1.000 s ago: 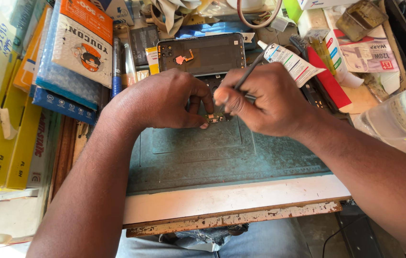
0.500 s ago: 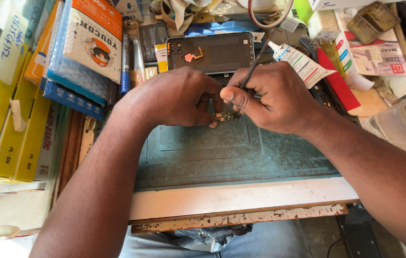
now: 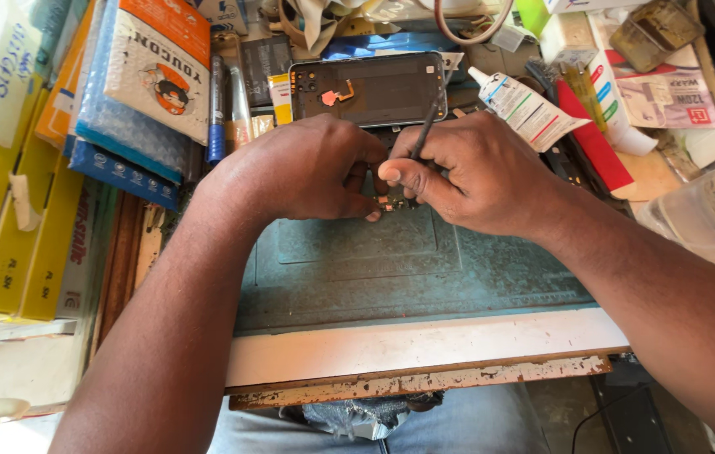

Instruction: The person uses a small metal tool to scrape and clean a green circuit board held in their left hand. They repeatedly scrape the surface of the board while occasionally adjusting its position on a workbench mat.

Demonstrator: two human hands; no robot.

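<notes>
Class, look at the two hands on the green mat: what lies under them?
Under the left hand and right hand a small circuit board peeks out on the green mat. The rest of it is covered by fingers.

An orange-and-white flat packet with a cartoon figure lies on blue bubble-wrap pouches at upper left, yellow boxes stand along the left edge, and a white glue tube with a colour-striped label lies at upper right beside a white printed carton.

- Small circuit part mostly hidden between left hand and right hand; kind not discernible.
- Dark tool tip hidden behind fingers.
- Clear plastic container cut off by right edge.
</notes>
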